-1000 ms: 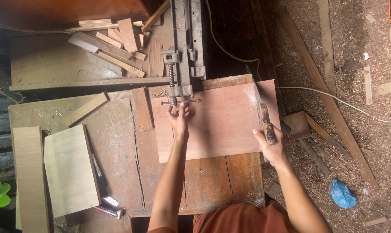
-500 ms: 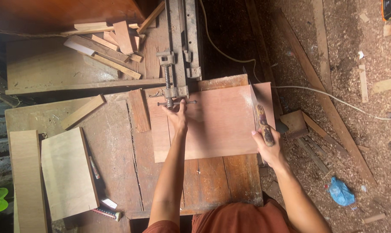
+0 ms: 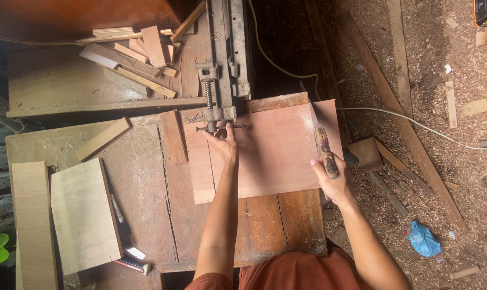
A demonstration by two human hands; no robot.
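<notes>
Head view: right hand (image 3: 332, 180) grips knife (image 3: 323, 147); left fingers (image 3: 224, 140) pinch clamp handle (image 3: 220, 127).

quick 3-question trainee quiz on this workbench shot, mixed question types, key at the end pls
1. True or false: the left hand is at the cross-handle of the metal clamp.
2. Multiple choice: what does the right hand grip?
A. a hammer
B. a long-bladed knife laid over the reddish plywood sheet
C. a pencil
3. Fill in: the pale board lies on the workbench to the person's ______ side.

Key: 1 true; 2 B; 3 left.
</notes>
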